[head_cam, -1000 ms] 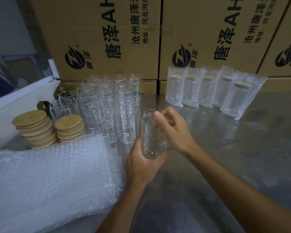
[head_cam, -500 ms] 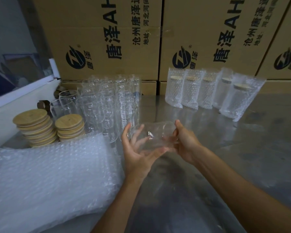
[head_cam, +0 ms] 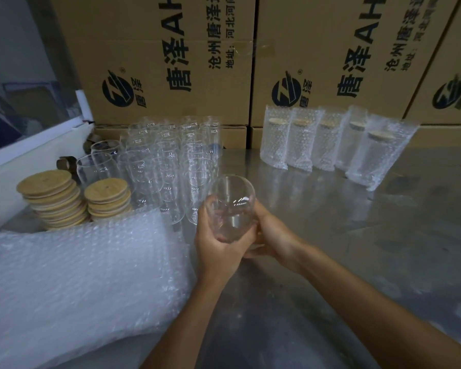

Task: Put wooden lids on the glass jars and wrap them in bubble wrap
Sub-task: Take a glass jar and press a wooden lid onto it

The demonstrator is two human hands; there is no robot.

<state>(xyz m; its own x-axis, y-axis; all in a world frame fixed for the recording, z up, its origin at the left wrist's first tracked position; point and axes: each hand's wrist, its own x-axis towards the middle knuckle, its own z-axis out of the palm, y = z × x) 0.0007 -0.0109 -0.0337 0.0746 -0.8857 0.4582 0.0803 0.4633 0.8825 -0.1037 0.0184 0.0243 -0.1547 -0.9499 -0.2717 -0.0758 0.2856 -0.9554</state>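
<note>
Glass jar (head_cam: 230, 206) cupped between left hand (head_cam: 218, 246) and right hand (head_cam: 273, 237).

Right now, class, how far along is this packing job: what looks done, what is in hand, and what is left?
Done: five wrapped jars with wooden lids stand by the boxes. In hand: the left hand and right hand hold one bare glass jar, no lid yet. Left: a cluster of unlidded jars, two lid stacks and the bubble wrap pile.

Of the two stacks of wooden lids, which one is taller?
The left stack, nearest the white wall, is taller; the right stack beside the glass jars is shorter.
</note>
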